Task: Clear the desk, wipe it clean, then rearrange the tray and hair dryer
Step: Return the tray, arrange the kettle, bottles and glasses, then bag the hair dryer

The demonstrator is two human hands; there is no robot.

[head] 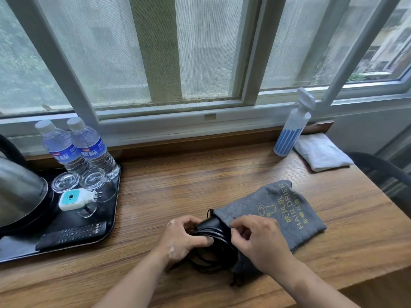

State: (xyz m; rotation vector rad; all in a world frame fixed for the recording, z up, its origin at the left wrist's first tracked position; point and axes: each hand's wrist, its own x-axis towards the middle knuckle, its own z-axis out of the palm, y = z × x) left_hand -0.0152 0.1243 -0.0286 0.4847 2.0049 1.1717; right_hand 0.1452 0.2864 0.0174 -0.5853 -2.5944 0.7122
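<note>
Black hair dryer [214,226] with coiled cord [209,260] sits half in a grey pouch [275,205] at the desk's [178,185] front centre. Left hand [182,238] grips dryer and cord, fingers curled. Right hand [260,241] pinches the pouch mouth. Pouch print: "HAIR DRIER". Black tray [109,215] far left, spray bottle [291,130] and folded white cloth [322,151] back right; bare wood between.

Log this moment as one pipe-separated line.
left hand holds hair dryer with cord | right hand pinches grey bag mouth | tray loaded, desk left
</note>
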